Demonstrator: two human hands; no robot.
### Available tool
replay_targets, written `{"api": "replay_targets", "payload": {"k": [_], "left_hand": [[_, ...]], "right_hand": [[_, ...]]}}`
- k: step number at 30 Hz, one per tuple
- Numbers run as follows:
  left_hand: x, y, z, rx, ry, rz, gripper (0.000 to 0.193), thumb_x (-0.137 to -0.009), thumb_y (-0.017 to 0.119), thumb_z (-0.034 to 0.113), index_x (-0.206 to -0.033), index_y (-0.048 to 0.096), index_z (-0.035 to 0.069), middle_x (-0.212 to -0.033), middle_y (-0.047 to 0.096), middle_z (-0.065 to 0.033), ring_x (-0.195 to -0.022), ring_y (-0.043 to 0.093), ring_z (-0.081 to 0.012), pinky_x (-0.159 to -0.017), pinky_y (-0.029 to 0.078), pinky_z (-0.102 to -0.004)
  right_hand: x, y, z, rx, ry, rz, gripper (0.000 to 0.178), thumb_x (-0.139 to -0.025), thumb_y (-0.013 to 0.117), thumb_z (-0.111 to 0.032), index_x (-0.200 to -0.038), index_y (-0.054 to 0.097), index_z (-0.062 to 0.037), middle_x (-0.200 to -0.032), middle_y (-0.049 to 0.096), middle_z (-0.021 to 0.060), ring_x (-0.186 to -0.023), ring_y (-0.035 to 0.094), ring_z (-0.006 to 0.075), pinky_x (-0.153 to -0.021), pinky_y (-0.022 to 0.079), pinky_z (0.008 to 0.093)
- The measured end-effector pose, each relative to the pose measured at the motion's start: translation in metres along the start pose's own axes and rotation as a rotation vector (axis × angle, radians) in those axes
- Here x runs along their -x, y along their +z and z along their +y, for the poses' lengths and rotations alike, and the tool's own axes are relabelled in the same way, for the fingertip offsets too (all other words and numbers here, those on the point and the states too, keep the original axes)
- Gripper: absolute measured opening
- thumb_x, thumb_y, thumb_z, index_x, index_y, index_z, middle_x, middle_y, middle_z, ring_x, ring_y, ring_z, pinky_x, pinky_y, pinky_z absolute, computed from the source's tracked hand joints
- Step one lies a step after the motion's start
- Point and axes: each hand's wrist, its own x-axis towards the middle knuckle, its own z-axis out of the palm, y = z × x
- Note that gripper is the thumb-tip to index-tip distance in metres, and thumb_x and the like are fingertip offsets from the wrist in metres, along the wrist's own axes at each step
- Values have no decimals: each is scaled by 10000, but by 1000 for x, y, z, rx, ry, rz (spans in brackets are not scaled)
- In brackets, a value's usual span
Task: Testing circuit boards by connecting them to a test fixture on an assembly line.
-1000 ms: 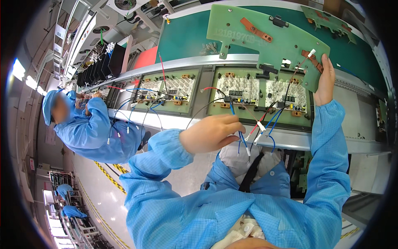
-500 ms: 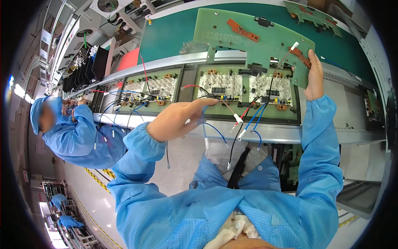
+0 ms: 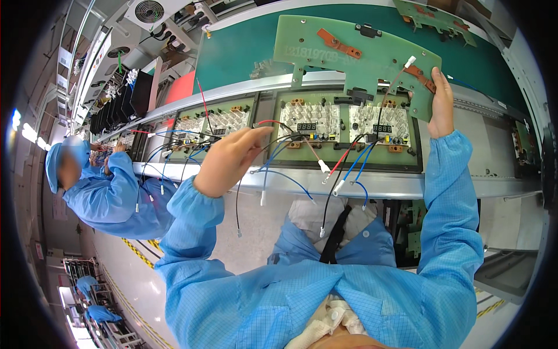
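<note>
My right hand point(image 3: 442, 110) grips the right end of a large green fixture plate point(image 3: 372, 67), raised over the line, with brown and black blocks on it. Below the plate, two white circuit boards, a left one point(image 3: 310, 122) and a right one point(image 3: 381, 127), with small digit displays sit in a green carrier point(image 3: 349, 157). My left hand point(image 3: 229, 160) is closed, fingertips together at the carrier's left end, close to a red wire point(image 3: 267, 121) and a black wire point(image 3: 238, 203). Whether it pinches a wire is hidden. Blue wires point(image 3: 265, 183) with white connectors hang over the front rail.
Another carrier with wired boards point(image 3: 218, 123) lies to the left. Beyond the rail is a green mat point(image 3: 238, 49) with another green plate point(image 3: 439, 23) at far right. A co-worker in blue point(image 3: 110, 186) works at left. The metal front rail point(image 3: 453, 187) runs along my side.
My left hand has moved left, away from the wires of the left board, and its fingers have curled in. Blue wires now hang by the rail there. The plate has barely shifted.
</note>
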Motion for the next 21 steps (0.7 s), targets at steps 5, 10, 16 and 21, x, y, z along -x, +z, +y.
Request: {"api": "replay_targets", "payload": {"k": [5, 10, 16, 21], "left_hand": [[21, -32, 57, -30, 191, 286, 182, -742, 587, -38, -914, 627, 7, -861, 616, -110, -733, 603, -253, -656, 502, -308], [25, -3, 124, 27, 434, 29, 250, -728, 646, 40, -976, 629, 16, -960, 628, -151, -767, 604, -234, -656, 503, -332], [21, 43, 137, -356, 211, 91, 397, -692, 654, 61, -1082, 582, 47, -1041, 606, -52, -871, 572, -217, -714, 474, -321], [24, 62, 163, -449, 220, 131, 355, -676, 588, 79, -1030, 608, 47, -993, 604, -42, -894, 560, -203, -736, 437, -293]], "right_hand": [[2, 4, 0, -34, 5, 24, 325, -927, 517, -340, -1126, 532, -84, -990, 639, 62, -796, 641, 137, -634, 549, 286], [7, 0, 7, -13, -9, 41, 329, -922, 527, -330, -1125, 529, -70, -989, 640, 71, -778, 642, 149, -634, 548, 291], [16, -8, 11, -39, -8, 50, 299, -936, 506, -290, -1091, 543, -37, -981, 616, 64, -812, 627, 165, -623, 550, 315], [10, -27, 25, -97, -92, 65, 329, -922, 532, -297, -1118, 523, -34, -981, 638, 80, -752, 644, 182, -610, 549, 307]]}}
